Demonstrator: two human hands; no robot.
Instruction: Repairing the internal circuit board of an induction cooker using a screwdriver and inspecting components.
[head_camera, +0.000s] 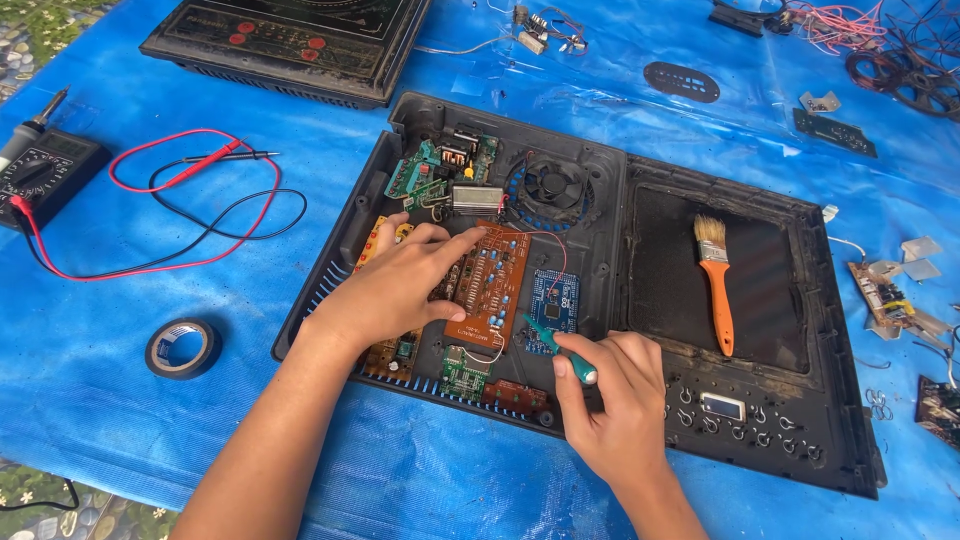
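Blue tarpaulin (420, 470) covered the ground, and on it lay an opened black appliance housing (640, 215) full of circuit boards. The person's left hand (395, 285) rested flat, fingers spread, on the brown circuit board (492, 285) in the housing's left half. Their right hand (615, 400) was closed around a green-handled screwdriver (560, 350), its tip touching the edge of that brown board beside a small blue board (555, 300). An orange-handled paintbrush (716, 280) lay in the right recess, a multimeter (45, 170) and a roll of black tape (182, 347) off to the left

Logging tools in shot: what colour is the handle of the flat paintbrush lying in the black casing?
Orange, on the flat bristle paintbrush; clearest in the head view.
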